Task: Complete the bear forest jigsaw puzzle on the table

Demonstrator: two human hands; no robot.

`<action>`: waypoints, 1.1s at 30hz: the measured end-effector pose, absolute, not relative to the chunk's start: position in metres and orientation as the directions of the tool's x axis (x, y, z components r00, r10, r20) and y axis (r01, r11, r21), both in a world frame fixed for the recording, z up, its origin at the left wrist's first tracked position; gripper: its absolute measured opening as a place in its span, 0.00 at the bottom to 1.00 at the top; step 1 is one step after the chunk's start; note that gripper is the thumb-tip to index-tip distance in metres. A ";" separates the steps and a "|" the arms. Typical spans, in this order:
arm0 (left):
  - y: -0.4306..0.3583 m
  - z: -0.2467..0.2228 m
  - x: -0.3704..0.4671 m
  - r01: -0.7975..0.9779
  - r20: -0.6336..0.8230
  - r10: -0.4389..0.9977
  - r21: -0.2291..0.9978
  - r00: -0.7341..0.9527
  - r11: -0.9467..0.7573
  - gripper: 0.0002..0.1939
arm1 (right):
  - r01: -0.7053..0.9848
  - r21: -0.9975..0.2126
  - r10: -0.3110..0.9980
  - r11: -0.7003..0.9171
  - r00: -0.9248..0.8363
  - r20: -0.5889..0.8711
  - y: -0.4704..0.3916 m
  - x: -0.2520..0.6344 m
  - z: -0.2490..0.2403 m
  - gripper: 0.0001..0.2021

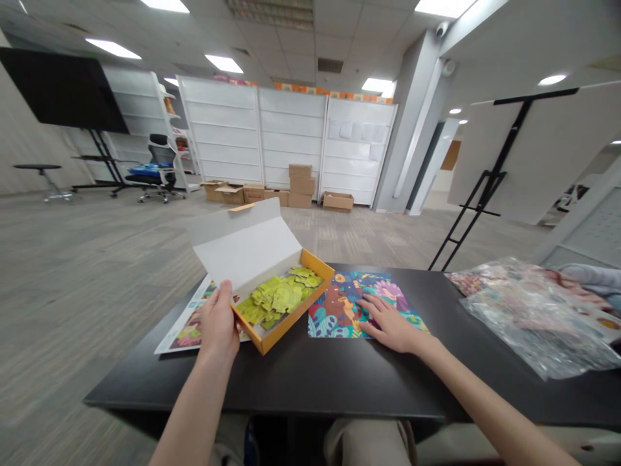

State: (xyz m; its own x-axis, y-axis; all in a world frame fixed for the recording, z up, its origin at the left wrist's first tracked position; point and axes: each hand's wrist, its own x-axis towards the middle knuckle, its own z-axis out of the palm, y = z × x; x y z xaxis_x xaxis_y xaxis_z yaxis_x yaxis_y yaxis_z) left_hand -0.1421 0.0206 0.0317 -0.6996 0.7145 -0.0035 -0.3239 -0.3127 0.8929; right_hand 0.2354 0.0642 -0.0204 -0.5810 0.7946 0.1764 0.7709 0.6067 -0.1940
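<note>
My left hand [220,318] grips the near left corner of a yellow cardboard box [286,321], thumb over its wall. The box is tilted, with its white-lined lid [247,243] standing up at the back. Inside lies a heap of green puzzle pieces [279,294]. My right hand [391,323] lies flat with fingers spread on a colourful assembled-looking puzzle picture [334,323] to the right of the box. A printed sheet [182,333] with a picture sits on the table under the box and my left hand.
The black table [310,382] has its near edge by my lap. Clear plastic bags [528,317] with printed contents lie on its right side. Beyond are a black stand [485,188], cardboard boxes [301,188], white shelving [291,139] and an office chair [158,168].
</note>
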 end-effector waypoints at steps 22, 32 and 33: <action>0.016 0.008 -0.152 0.060 0.306 0.783 0.943 -0.542 -0.327 0.21 | 0.577 -0.314 0.641 0.754 -0.750 0.163 0.092 0.045 0.062 0.25; 0.011 -0.007 -0.192 0.246 0.247 0.840 0.959 -0.484 -0.140 0.19 | 0.560 -0.357 0.589 0.748 -0.807 -0.031 0.109 0.005 0.055 0.31; 0.011 -0.008 -0.196 0.311 0.268 0.820 0.943 -0.506 -0.116 0.17 | 0.556 -0.341 0.579 0.758 -0.814 -0.042 0.110 0.004 0.054 0.31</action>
